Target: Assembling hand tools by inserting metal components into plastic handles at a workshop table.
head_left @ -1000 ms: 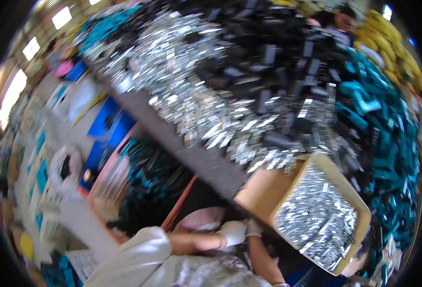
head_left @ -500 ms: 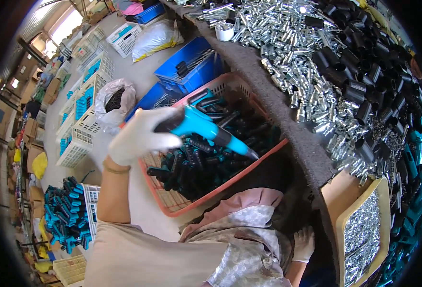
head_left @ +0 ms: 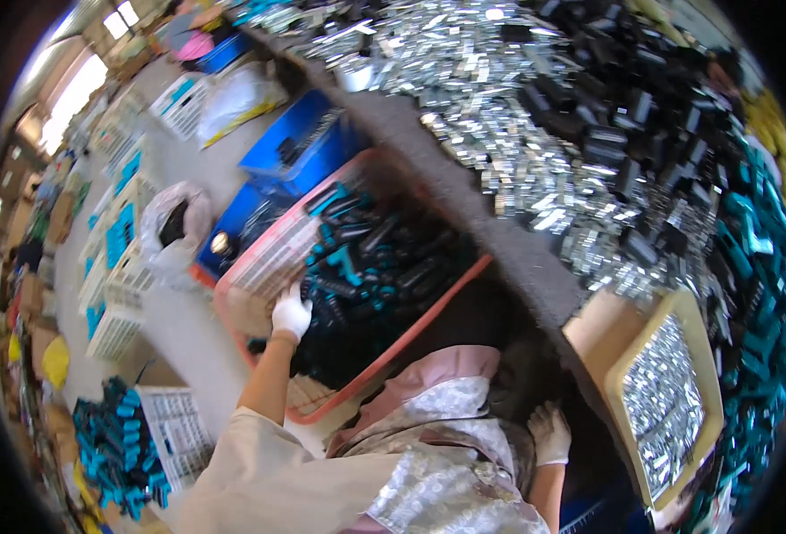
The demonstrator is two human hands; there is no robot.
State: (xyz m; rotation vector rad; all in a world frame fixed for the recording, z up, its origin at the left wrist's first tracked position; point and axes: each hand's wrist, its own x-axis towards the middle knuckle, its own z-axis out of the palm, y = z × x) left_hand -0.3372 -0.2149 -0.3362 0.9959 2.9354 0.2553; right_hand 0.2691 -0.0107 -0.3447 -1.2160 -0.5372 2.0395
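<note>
My left hand [head_left: 291, 311], in a white glove, reaches down into a pink mesh basket [head_left: 259, 267] on the floor and rests on the teal and black handle-shaped parts [head_left: 384, 267] that fill it. Its fingers are curled, and whether they grip a part is hidden. My right hand [head_left: 549, 432], also gloved, lies on my lap with fingers apart, holding nothing, close under the grey table edge [head_left: 500, 240].
The table carries heaps of silver metal pieces [head_left: 500, 116], black parts [head_left: 642, 98] and teal parts [head_left: 758, 294]. A cardboard box of silver pieces [head_left: 669, 400] sits at the table's near corner. Blue crates [head_left: 299, 147], white baskets [head_left: 117, 294] and a plastic bag [head_left: 175, 227] stand on the floor.
Half a second ago my left hand held a teal and black part above the basket. Now it is lower, down among the parts, and that part no longer shows in it.
</note>
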